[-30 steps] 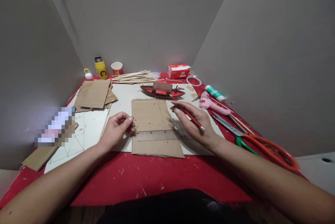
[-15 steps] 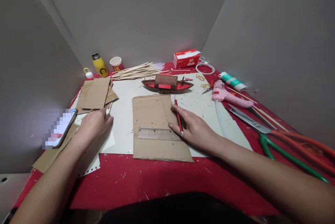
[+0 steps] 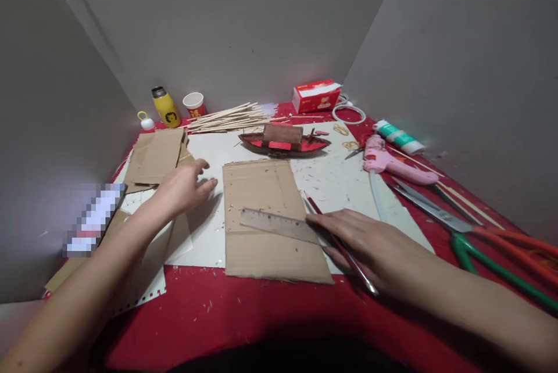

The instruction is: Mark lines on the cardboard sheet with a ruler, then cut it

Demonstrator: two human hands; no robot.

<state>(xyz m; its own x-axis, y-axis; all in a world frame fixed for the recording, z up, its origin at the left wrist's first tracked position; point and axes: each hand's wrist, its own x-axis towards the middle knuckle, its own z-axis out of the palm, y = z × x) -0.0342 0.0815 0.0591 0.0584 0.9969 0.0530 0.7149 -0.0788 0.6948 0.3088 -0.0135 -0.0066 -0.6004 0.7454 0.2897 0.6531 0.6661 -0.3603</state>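
Observation:
My left hand [image 3: 185, 187] hovers over the white board, fingers apart and holding nothing, between the stacked cardboard [image 3: 159, 158] and a single cardboard piece. That brown cardboard piece [image 3: 257, 257] lies flat in front of me. A clear ruler [image 3: 272, 223] rests slanted across it, its right end at the fingers of my right hand [image 3: 361, 245]. Held in this hand is a dark red pencil [image 3: 316, 205], its tip pointing away from me. The hand covers the pencil's middle and hides how firmly the ruler's end is gripped.
Behind the cardboard stands a model boat [image 3: 283, 139]. Thin wooden sticks [image 3: 235, 117], a paper cup [image 3: 194, 104] and a yellow bottle [image 3: 165, 108] line the back. At right lie a pink glue gun [image 3: 392, 167] and large shears [image 3: 449, 219]. A phone [image 3: 98, 216] is at left.
My left hand has lifted off the stacked cardboard and moved right, its fingers spreading. My right hand has drawn right and nearer, and the ruler has turned from level to slanting.

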